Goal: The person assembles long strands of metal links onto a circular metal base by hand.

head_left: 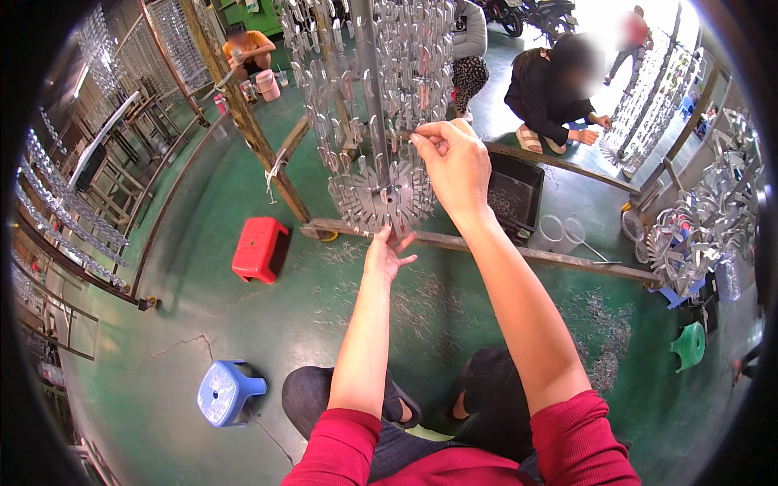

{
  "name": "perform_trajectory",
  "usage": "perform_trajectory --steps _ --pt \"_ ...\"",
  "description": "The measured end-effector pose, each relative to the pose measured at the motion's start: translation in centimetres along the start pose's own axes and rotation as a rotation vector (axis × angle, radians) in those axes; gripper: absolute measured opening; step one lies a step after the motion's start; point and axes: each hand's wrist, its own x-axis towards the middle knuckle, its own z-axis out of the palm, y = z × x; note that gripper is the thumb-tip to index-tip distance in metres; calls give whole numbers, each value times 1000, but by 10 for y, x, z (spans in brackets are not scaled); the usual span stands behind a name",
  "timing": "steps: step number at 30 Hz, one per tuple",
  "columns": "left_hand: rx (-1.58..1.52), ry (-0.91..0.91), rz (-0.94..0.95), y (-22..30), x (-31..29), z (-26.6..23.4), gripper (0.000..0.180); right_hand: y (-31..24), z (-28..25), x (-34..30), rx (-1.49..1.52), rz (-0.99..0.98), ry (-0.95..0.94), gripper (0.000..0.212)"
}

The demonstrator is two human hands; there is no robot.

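Note:
In front of me hangs a tall rack of silvery metal clips (433, 77), strung in columns around a grey pole (370, 89). A slotted metal disc (395, 198) sits at the pole's lower end. My left hand (389, 254) is under the disc's near rim, its fingers spread and the thumb and a fingertip reaching up to the edge. At the rack's right side my right hand (455, 162) is raised, thumb and forefinger pinched together beside the clips. Whatever small thing that pinch holds, if any, is too small to make out.
A wooden frame (559, 257) surrounds the rack's foot, with a black tray (519, 190) of small metal pieces inside. Loose metal pieces (600, 332) litter the green floor. A red stool (258, 249) and a blue stool (225, 393) stand left. A crouching person (543, 89) works at another rack.

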Motion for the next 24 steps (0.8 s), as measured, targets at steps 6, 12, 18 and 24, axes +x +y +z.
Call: perform_trajectory --steps 6,12,18,24 --pt "43 -10 -11 1 4 -4 26 0 4 3 6 -5 -10 12" --pt "81 -49 -31 -2 9 -9 24 12 -12 2 54 26 40 11" --pt "78 -56 -34 -1 6 -7 24 38 -11 -20 6 110 -78 12" --pt "102 -63 -41 3 4 -8 18 30 -1 -18 5 38 -101 15"
